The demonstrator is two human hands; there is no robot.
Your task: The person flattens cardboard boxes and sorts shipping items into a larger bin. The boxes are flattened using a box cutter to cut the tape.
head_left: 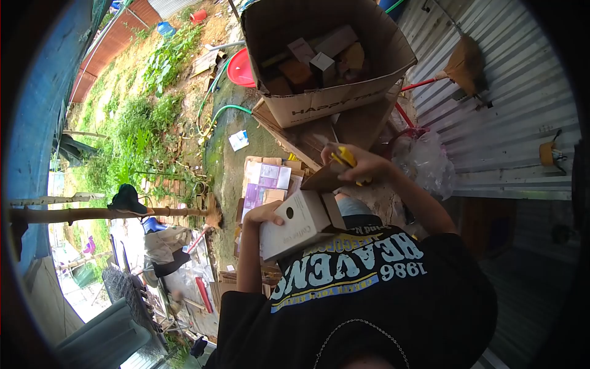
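My left hand (pixel 265 213) grips a white carton (pixel 294 229) with printed lettering and a dark oval mark, held tilted in front of my chest. Its top end is open, with flaps raised. My right hand (pixel 367 167) is closed round a yellow-handled tool (pixel 346 156), beside a brown cardboard flap (pixel 322 177) at the carton's open end. The blade end is blurred, so the kind of tool is unclear. Whether the right fingers also touch the flap cannot be made out.
A large open cardboard box (pixel 326 98) holding several small boxes stands ahead on more cardboard. Purple-and-white packages (pixel 265 178) lie beyond my left hand. A red basin (pixel 241 67), green hose (pixel 230 107), clear plastic bag (pixel 424 161) and corrugated metal wall (pixel 504 123) surround the area.
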